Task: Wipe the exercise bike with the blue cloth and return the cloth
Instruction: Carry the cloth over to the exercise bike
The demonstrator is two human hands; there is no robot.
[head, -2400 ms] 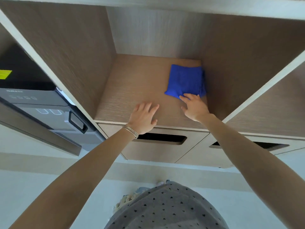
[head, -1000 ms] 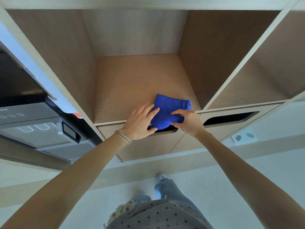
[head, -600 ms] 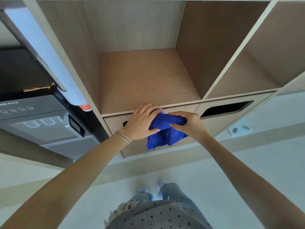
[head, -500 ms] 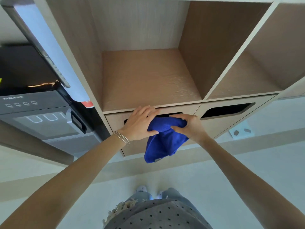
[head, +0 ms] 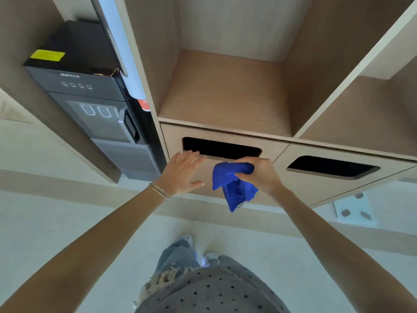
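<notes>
Right hand (head: 261, 175) grips bunched, drooping blue cloth (head: 234, 186).

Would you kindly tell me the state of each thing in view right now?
right hand: gripping the blue cloth.
blue cloth: crumpled, hanging below the right hand.
left hand: open, holding nothing.
left drawer: closed.
right drawer: closed.

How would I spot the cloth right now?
Find the wooden shelf unit beside the black dispenser. Below its open cubby, in front of the left drawer, the right hand grips the cloth. It is the only bright blue thing, hanging crumpled from the fist.
</notes>
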